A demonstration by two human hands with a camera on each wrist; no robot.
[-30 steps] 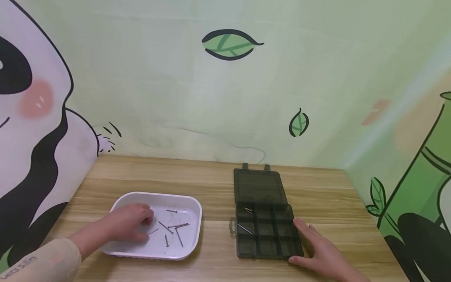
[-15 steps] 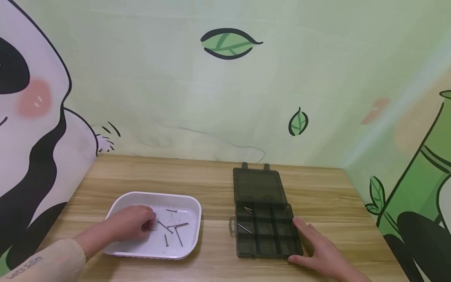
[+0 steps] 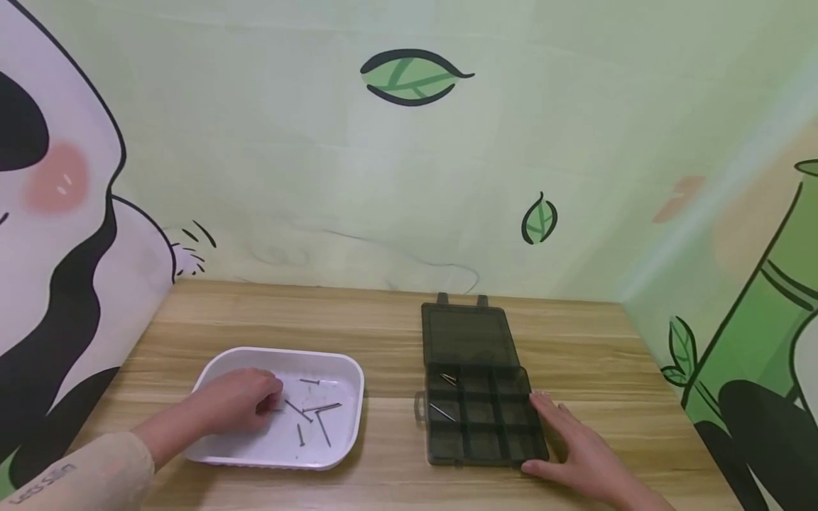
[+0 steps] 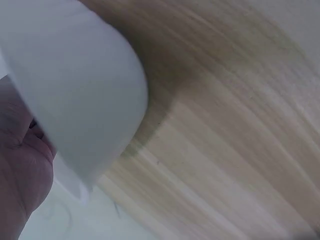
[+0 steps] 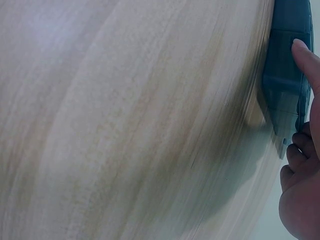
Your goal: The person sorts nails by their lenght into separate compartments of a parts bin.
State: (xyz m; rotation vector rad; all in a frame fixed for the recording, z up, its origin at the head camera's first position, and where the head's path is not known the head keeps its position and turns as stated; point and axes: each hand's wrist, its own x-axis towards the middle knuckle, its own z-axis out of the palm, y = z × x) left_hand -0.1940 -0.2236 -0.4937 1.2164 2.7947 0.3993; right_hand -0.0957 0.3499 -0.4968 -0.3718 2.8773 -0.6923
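Note:
My left hand (image 3: 239,401) is inside a white tray (image 3: 348,454), fingers curled and fingertips together near the tray floor. It appears to pinch a screw, which the fingers mostly hide. Several thin metal screws (image 3: 301,434) lie on the tray floor to the right of that hand. In the left wrist view, the tray wall (image 4: 90,85) covers the fingertips. My right hand (image 3: 578,447) holds the near right corner of a dark, see-through compartment box (image 3: 482,447), thumb at the front and fingers along the right side. Its lid lies open toward the wall.
Small brass-coloured screws (image 3: 449,379) lie in the box's far left compartment, and a longer silver one (image 3: 442,412) in the compartment below it. Both containers stand on a wood-grain table (image 3: 390,341). A printed wall covering (image 3: 287,177) rises behind the table.
My left hand has moved slightly right, and the thin screw seen earlier at its fingertips is now out of sight. My right hand and the box stay in place.

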